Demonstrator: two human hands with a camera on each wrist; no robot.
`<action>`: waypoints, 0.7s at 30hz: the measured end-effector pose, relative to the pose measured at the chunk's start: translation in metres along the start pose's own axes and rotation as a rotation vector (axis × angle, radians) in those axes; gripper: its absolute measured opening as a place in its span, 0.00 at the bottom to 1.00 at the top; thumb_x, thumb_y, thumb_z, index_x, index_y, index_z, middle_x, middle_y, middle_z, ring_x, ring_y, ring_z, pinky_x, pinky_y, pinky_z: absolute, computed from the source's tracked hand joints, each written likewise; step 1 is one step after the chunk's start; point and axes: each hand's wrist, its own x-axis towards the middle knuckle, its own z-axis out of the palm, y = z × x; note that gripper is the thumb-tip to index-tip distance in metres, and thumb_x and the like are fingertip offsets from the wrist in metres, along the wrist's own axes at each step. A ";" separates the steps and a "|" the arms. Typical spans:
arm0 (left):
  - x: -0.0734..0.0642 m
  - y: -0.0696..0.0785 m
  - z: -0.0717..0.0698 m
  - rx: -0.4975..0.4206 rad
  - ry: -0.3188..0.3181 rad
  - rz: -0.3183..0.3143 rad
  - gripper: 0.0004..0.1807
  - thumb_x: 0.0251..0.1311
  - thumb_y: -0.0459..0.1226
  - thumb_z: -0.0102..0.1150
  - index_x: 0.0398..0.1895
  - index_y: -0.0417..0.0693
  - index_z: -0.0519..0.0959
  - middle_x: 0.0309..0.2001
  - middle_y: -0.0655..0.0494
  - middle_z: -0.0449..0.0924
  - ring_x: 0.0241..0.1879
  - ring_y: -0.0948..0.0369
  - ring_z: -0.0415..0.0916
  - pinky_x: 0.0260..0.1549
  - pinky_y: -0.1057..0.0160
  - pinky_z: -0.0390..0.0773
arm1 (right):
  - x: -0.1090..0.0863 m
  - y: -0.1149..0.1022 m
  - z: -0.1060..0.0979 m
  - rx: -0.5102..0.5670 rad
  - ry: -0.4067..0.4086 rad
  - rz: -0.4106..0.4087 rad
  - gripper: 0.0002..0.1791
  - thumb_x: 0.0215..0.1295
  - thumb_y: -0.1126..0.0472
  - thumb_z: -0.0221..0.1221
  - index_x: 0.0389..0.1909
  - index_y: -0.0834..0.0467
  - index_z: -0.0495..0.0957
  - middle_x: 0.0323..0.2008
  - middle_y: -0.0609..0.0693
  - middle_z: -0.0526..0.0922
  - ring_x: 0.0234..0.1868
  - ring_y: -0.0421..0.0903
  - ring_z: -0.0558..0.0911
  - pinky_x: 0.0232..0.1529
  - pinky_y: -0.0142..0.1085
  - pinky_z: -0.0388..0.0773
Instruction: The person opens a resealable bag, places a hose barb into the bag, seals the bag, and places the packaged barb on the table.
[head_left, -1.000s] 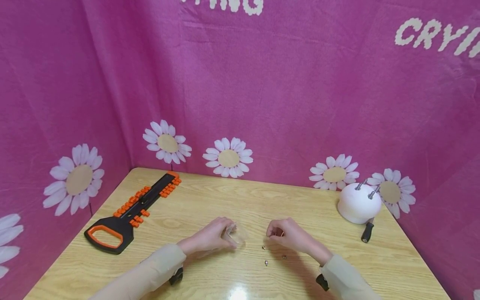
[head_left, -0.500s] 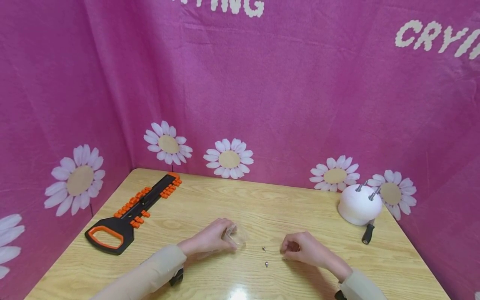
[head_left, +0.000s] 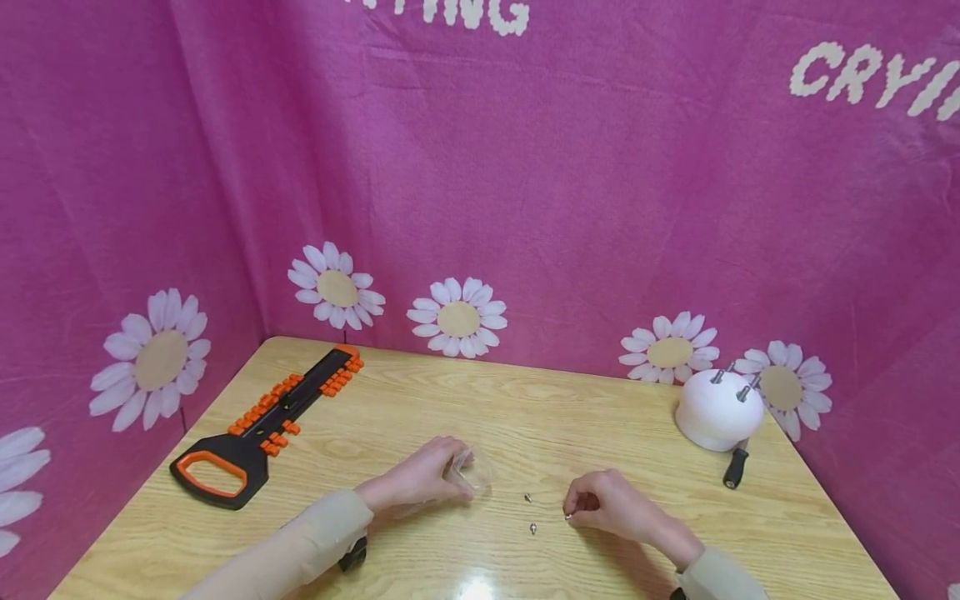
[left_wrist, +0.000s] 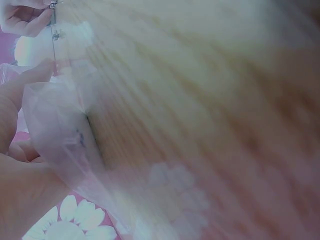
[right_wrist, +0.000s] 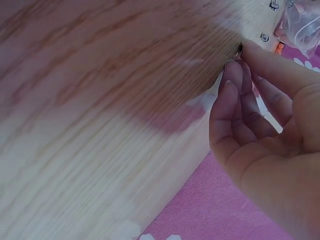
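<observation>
My left hand (head_left: 426, 473) grips a clear plastic bag (head_left: 471, 473), its open end facing right. In the left wrist view the crinkled bag (left_wrist: 60, 120) lies between thumb and fingers. To the right, my right hand (head_left: 611, 502) is low over the wood table, its thumb and fingertips pinching a small shiny metal piece (head_left: 567, 517), shaped like a small screw. Most of that piece is hidden by the fingers. Two similar metal pieces lie between the hands, one farther back (head_left: 528, 497) and one nearer (head_left: 533, 528). The right wrist view shows the fingertips (right_wrist: 231, 82) close together at the table surface.
A black and orange rack with a handle (head_left: 247, 454) lies at the left. At the back right stands a white rounded object (head_left: 716, 412) with metal rods on top, beside a black-handled screwdriver (head_left: 736, 468). Pink cloth (head_left: 555, 183) hangs behind the table (head_left: 450, 392).
My right hand has moved right and toward me, down to the third metal piece, and now pinches it. The left hand and the bag have stayed in place.
</observation>
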 end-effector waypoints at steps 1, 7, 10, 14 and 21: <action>0.000 0.000 0.000 -0.001 -0.002 -0.004 0.23 0.49 0.41 0.76 0.45 0.41 0.77 0.45 0.52 0.79 0.45 0.61 0.69 0.45 0.63 0.69 | 0.000 0.000 0.000 -0.003 0.002 -0.005 0.06 0.56 0.66 0.69 0.28 0.55 0.81 0.25 0.42 0.83 0.28 0.24 0.71 0.30 0.24 0.72; 0.000 -0.001 0.000 0.004 -0.008 -0.014 0.22 0.50 0.42 0.76 0.43 0.43 0.77 0.46 0.54 0.78 0.44 0.62 0.67 0.44 0.64 0.68 | 0.007 -0.004 -0.002 0.008 0.039 -0.048 0.05 0.59 0.68 0.67 0.29 0.56 0.81 0.26 0.44 0.84 0.29 0.25 0.71 0.29 0.24 0.73; 0.000 -0.002 0.000 0.006 -0.007 -0.012 0.21 0.50 0.42 0.76 0.42 0.42 0.76 0.45 0.54 0.78 0.44 0.62 0.68 0.44 0.63 0.69 | 0.015 -0.009 -0.005 0.002 0.059 -0.052 0.05 0.60 0.68 0.66 0.29 0.56 0.80 0.26 0.45 0.83 0.28 0.25 0.71 0.29 0.24 0.72; 0.001 -0.003 0.001 0.002 -0.009 -0.010 0.21 0.50 0.42 0.75 0.41 0.42 0.76 0.45 0.54 0.78 0.44 0.62 0.68 0.45 0.63 0.69 | 0.027 -0.017 -0.008 -0.013 0.053 -0.033 0.06 0.61 0.68 0.66 0.29 0.55 0.79 0.25 0.43 0.82 0.27 0.26 0.71 0.28 0.25 0.72; 0.002 -0.004 0.001 0.020 0.008 0.037 0.22 0.49 0.42 0.76 0.29 0.46 0.68 0.39 0.54 0.76 0.40 0.63 0.64 0.41 0.66 0.65 | 0.051 -0.034 -0.010 0.008 0.027 -0.029 0.04 0.63 0.69 0.63 0.30 0.57 0.80 0.27 0.48 0.84 0.28 0.29 0.75 0.31 0.26 0.76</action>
